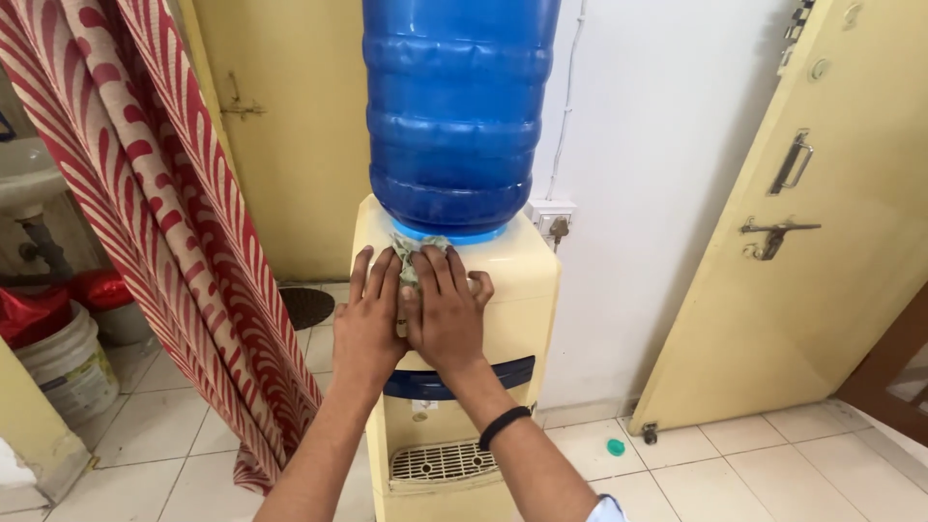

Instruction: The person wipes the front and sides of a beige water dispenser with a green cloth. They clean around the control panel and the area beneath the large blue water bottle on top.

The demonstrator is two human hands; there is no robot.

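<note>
A cream water dispenser (517, 290) stands against the wall with a large blue water bottle (454, 106) inverted on top. Both my hands lie flat on the dispenser's sloped top, just below the bottle. My left hand (370, 324) rests with fingers spread, touching the edge of a crumpled greenish cloth (418, 247). My right hand (445, 314) presses down on that cloth, which pokes out past the fingertips. A black band circles my right wrist. The dispenser's dark blue tap panel and drip grille (440, 462) show below my arms.
A red-and-cream patterned curtain (164, 203) hangs at the left. Beyond it are a white bucket (68, 372) and a sink. A yellow door (822, 222) with handle and latch stands ajar at the right. A wall socket (551, 217) sits behind the dispenser. A small green cap (616, 447) lies on the tiled floor.
</note>
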